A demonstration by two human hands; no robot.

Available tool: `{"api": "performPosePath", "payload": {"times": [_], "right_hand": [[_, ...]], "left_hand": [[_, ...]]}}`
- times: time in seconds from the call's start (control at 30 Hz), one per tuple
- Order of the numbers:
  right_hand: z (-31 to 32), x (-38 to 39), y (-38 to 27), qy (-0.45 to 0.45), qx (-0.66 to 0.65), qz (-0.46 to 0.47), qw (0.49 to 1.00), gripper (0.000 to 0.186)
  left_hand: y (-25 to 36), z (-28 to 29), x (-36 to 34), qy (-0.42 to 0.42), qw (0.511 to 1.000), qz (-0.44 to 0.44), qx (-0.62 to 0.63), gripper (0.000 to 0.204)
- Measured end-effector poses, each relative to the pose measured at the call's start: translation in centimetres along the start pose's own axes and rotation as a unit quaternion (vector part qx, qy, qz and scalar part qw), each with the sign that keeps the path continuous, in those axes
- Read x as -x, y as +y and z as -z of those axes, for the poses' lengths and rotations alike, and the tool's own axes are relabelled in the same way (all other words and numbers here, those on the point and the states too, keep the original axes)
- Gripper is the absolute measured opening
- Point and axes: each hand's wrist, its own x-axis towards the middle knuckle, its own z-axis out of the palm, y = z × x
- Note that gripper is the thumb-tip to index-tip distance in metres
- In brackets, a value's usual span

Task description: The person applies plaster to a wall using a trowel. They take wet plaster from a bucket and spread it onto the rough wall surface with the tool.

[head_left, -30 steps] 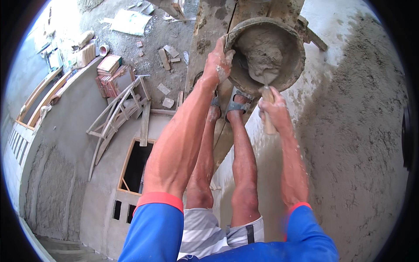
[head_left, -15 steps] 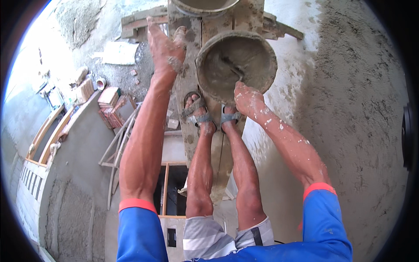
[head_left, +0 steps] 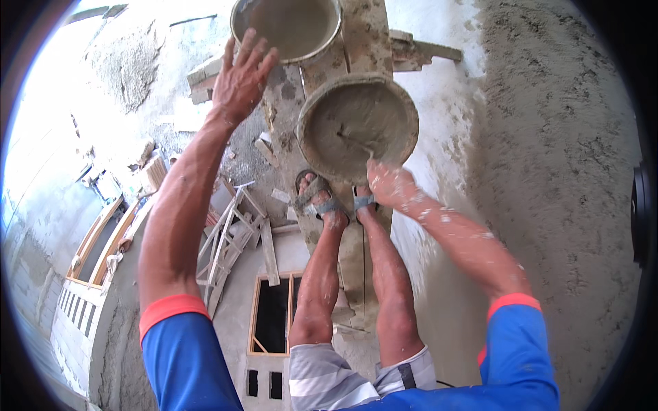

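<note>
Right hand [head_left: 392,185] wrapped round a trowel [head_left: 371,155], blade apparently buried in wet mortar [head_left: 367,123], bucket [head_left: 412,127] at twelve o'clock on planks [head_left: 367,34], left hand [head_left: 243,79] open with fingers spread, near a second bucket [head_left: 338,24] at eleven o'clock, sandalled feet [head_left: 319,192] at the nearer bucket's six o'clock.

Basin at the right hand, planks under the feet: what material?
Basin: perhaps rubber or plastic, matt; the rim looks thick and dull, but grey caking leaves it open. Planks: likely rough, unfinished wood; long seams and mottled brown stains suggest it.
</note>
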Motion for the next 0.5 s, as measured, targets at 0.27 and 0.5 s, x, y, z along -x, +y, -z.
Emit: {"api": "performPosePath", "payload": {"times": [0.27,0.5], "right_hand": [[10.8,3.2,1.9,0.078,0.059,0.030,0.995,0.016],[4.6,-6.0,3.0,0.092,0.100,0.006,0.991,0.013]], "left_hand": [[-2.1,0.0,-0.9,-0.019,0.994,-0.094,0.055,0.016],[-2.1,4.4,-0.8,0.033,0.994,-0.052,0.086,0.006]]}}
